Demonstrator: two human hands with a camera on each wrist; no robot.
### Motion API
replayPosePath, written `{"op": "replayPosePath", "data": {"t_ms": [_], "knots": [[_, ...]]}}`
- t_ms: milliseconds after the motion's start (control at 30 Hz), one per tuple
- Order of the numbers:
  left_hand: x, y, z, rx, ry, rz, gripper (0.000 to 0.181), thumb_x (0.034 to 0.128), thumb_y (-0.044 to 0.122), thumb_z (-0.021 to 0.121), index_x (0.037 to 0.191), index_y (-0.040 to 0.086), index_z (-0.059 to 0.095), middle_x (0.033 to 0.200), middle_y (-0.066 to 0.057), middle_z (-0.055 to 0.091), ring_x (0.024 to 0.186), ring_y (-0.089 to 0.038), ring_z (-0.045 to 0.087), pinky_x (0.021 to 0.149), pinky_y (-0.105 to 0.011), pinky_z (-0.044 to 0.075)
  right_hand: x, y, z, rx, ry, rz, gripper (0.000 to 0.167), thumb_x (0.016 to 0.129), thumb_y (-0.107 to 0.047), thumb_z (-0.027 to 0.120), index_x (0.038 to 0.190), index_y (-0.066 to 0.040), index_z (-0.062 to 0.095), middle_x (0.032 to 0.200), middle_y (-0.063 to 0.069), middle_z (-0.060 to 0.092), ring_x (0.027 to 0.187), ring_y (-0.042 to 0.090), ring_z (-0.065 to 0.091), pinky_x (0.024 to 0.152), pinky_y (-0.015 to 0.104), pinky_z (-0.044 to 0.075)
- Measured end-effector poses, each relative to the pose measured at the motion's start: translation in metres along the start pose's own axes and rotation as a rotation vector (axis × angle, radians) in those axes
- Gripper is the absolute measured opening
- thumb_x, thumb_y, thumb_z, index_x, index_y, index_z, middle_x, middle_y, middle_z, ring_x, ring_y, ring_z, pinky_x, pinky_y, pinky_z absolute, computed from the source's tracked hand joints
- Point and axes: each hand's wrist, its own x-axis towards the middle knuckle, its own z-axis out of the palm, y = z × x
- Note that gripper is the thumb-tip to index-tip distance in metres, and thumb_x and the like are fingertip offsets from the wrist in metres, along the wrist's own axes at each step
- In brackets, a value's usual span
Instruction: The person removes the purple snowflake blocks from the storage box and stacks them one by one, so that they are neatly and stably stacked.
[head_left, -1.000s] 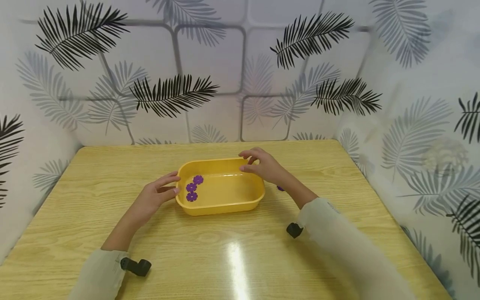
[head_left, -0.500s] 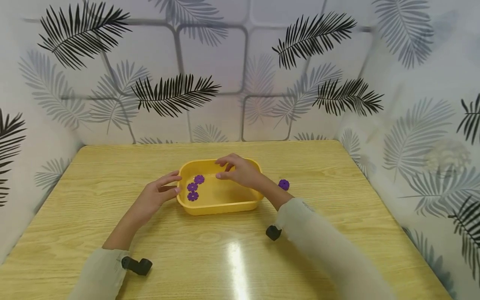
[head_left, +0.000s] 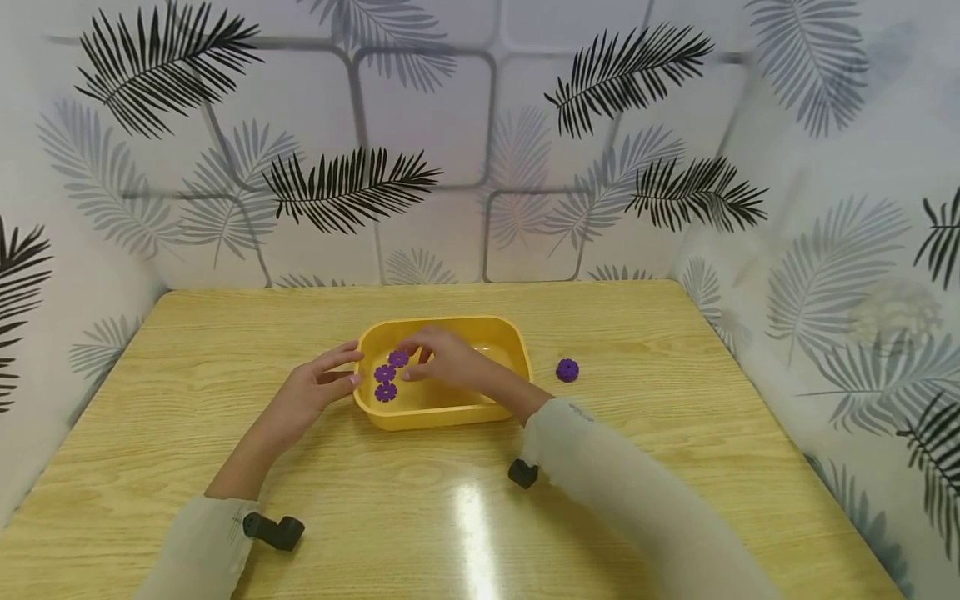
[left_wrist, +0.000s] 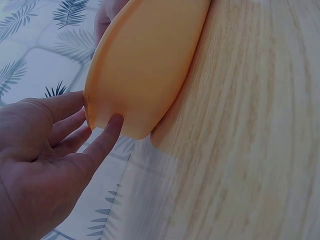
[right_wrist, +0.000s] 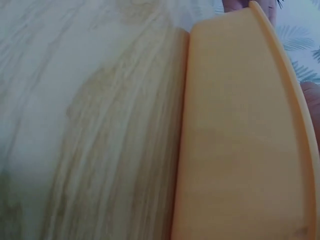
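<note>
- Our L hand (head_left: 306, 396) — fingers extended, touching yellow tray (head_left: 442, 419) on tabletop (head_left: 375, 517).
- Our R hand (head_left: 448, 360) — loose, thumb/index apart, over tray, nr 3 purple discs (head_left: 385, 374) in it.
- Purple ball (head_left: 567, 370) R of tray.

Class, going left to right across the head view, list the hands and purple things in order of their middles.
Left hand → three purple discs in the yellow tray → right hand → purple ball-like piece.
</note>
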Motion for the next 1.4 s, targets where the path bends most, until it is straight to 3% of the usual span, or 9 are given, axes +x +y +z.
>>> {"op": "replayPosePath", "data": {"t_ms": [200, 433, 567, 733, 1033, 1400], "knots": [[0.000, -0.001, 0.000, -0.001, -0.004, 0.025, 0.052, 0.1036, 0.028, 0.059, 0.149, 0.005, 0.048, 0.166, -0.003, 0.028, 0.137, -0.039, 0.048, 0.110, -0.045, 0.047, 0.006, -0.004, 0.014, -0.049, -0.073, -0.006, 0.041, 0.093, -0.025, 0.075, 0.130, -0.009, 0.066, 0.120, 0.009, 0.064, 0.105, 0.020, 0.057, 0.087, 0.026, 0.050], [0.000, -0.003, -0.001, -0.015, -0.010, 0.033, 0.055, 0.1027, 0.032, 0.060, 0.149, 0.004, 0.047, 0.166, -0.004, 0.028, 0.138, -0.039, 0.047, 0.103, -0.026, 0.049, 0.011, -0.003, 0.024, -0.150, -0.136, -0.057, 0.038, 0.093, -0.023, 0.075, 0.128, -0.009, 0.068, 0.112, 0.005, 0.065, 0.100, 0.015, 0.058, 0.088, 0.021, 0.050], [-0.001, -0.002, -0.001, -0.010, -0.013, 0.037, 0.055, 0.1033, 0.032, 0.059, 0.149, 0.004, 0.047, 0.166, -0.004, 0.027, 0.138, -0.039, 0.048, 0.103, -0.025, 0.049, 0.013, -0.004, 0.027, -0.244, -0.172, -0.067, 0.042, 0.093, -0.027, 0.074, 0.132, -0.012, 0.067, 0.109, 0.001, 0.065, 0.097, 0.012, 0.058, 0.088, 0.019, 0.050], [-0.001, -0.001, -0.001, -0.004, -0.010, 0.035, 0.052, 0.1041, 0.028, 0.058, 0.149, 0.004, 0.047, 0.166, -0.003, 0.028, 0.137, -0.038, 0.048, 0.104, -0.029, 0.049, 0.015, -0.005, 0.029, -0.290, -0.191, -0.076, 0.040, 0.094, -0.030, 0.073, 0.131, -0.016, 0.067, 0.110, -0.001, 0.065, 0.097, 0.011, 0.057, 0.089, 0.019, 0.049], [-0.001, -0.002, 0.000, -0.034, -0.017, 0.042, 0.055, 0.1029, 0.031, 0.060, 0.149, 0.002, 0.047, 0.166, -0.004, 0.027, 0.136, -0.039, 0.049, 0.098, -0.018, 0.049, 0.021, -0.005, 0.031, -0.347, -0.210, -0.068, 0.029, 0.094, -0.032, 0.072, 0.120, -0.020, 0.070, 0.105, -0.007, 0.064, 0.094, 0.007, 0.055, 0.085, 0.017, 0.048], [0.000, -0.002, 0.000, -0.039, -0.017, 0.033, 0.057, 0.1025, 0.032, 0.060, 0.149, 0.003, 0.046, 0.167, -0.003, 0.027, 0.137, -0.039, 0.048, 0.098, -0.019, 0.049, 0.022, -0.004, 0.032, -0.330, -0.197, -0.007, 0.030, 0.092, -0.031, 0.076, 0.117, -0.016, 0.070, 0.117, -0.003, 0.058, 0.102, 0.008, 0.055, 0.090, 0.017, 0.048]]}}
